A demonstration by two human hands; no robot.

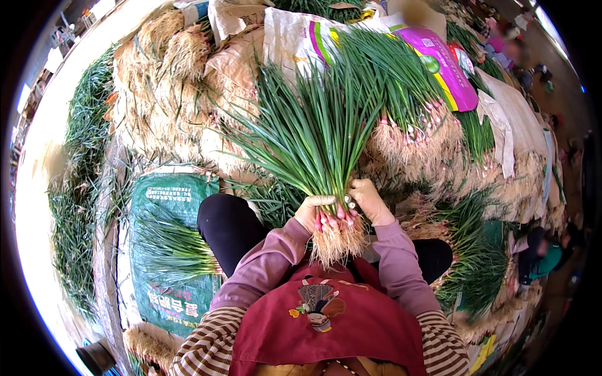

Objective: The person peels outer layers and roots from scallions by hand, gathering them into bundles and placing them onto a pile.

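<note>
A thick bunch of spring onions (316, 141) is held upright before me, its green leaves fanning away and its pinkish bulbs and pale, stringy roots hanging toward my lap. My left hand (311, 212) wraps round the left side of the bunch just above the bulbs. On the other side, my right hand (370, 202) is closed on the same bunch at the stems, its fingers bent by the bulbs. Whether it also pinches something small there is hidden.
Another pile of spring onions (414, 119) lies beyond to the right, by a purple and white sack (439, 69). At my left, a small bunch (179, 247) rests on a green sack (166, 307). Rooty bundles (163, 94) are stacked at the far left. A person (545, 257) is at the right.
</note>
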